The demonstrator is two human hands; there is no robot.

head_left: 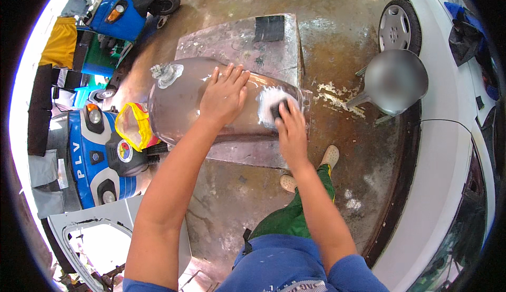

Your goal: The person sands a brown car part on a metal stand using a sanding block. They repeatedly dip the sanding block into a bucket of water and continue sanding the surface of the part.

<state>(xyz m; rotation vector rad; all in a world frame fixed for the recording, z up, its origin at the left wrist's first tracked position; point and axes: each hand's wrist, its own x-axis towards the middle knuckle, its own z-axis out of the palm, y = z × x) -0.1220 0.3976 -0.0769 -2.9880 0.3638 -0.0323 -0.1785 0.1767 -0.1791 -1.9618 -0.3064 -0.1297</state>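
Atop the worktop [232, 42], a curved panel [176, 100]
Right grip [291, 129] curled round a black pad [276, 110] on white smear [268, 99]; left grip [223, 100] spread flat on the panel.

There were two hands: one left hand [225, 98] and one right hand [293, 129]. One panel [179, 102], one black pad [276, 111], one foam patch [268, 97] and one worktop [221, 42] were counted. On the right were one stool [396, 81], one car [440, 171] and one visible wheel [395, 27]; near, two shoes [330, 156]; on the left, at least two blue vehicles [79, 134], one yellow bag [142, 129] and one door [113, 211].
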